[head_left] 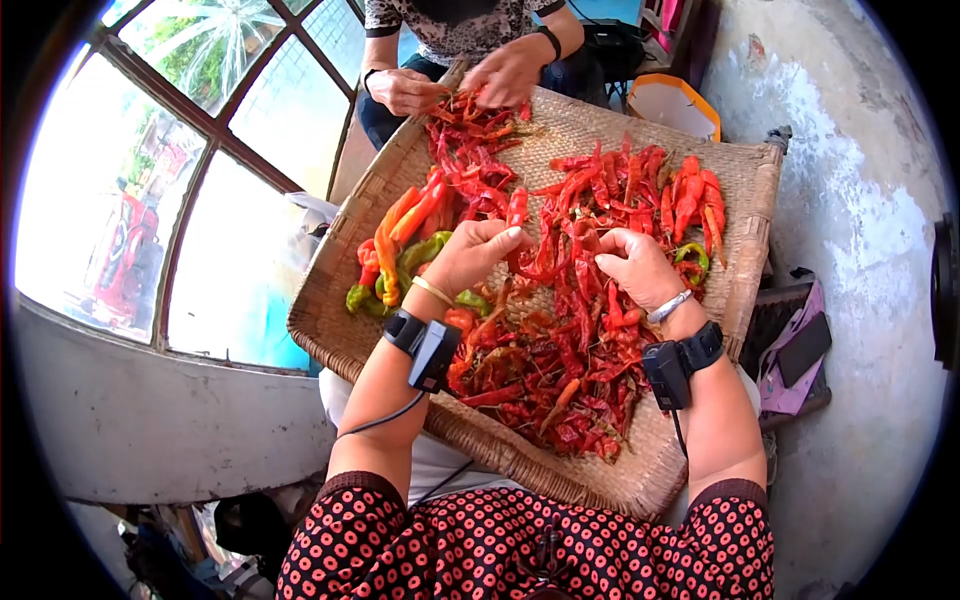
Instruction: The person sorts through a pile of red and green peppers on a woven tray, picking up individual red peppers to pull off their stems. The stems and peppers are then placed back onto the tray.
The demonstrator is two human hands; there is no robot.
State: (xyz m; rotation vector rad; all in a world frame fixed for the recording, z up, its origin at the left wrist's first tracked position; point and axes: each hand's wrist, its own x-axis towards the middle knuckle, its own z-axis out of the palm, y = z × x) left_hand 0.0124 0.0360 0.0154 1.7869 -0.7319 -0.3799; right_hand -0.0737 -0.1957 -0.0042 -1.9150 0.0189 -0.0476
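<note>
A woven tray (700, 440) holds dried red peppers (570, 340) in piles, with larger orange and green peppers (400, 240) at its left side. Over the middle of the tray, my left hand (475, 255) is closed, thumb against fingers, on a red pepper (517, 208) that sticks up beyond the fingertips. My right hand (640, 268) is pinched a little to the right, above the pile, with its fingertips beside red peppers; what it holds, if anything, is too small to make out. The two hands are apart.
Across the tray, another person's two hands (410, 92) (505, 75) work at peppers by the far corner. Windows (240, 250) stand at the left, a rough wall (850, 250) at the right. An orange-rimmed container (675, 105) is behind the tray, and a purple bag (795, 350) lies right of it.
</note>
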